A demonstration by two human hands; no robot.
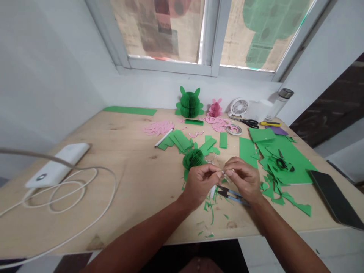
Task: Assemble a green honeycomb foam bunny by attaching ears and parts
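Observation:
My left hand (203,182) and my right hand (243,177) meet over the front middle of the table, thumbs and fingertips pinched together. Between them is a tiny whitish bit, too small to name. Just behind my left hand sits a green folded-paper figure (193,158), partly covered by that hand. Under my right hand lie small scissors or snips (231,194) with dark blades and bluish handles, partly hidden. Thin green paper scraps (209,207) are scattered on the wood below my hands.
Behind stand a green honeycomb paper figure (190,103), a small pink one (215,109), a white fan (239,107) and a bottle (280,103). Green sheets (295,159) and a dark phone (337,197) lie right. A white power bank (58,165) with a looped cable (115,185) lies left.

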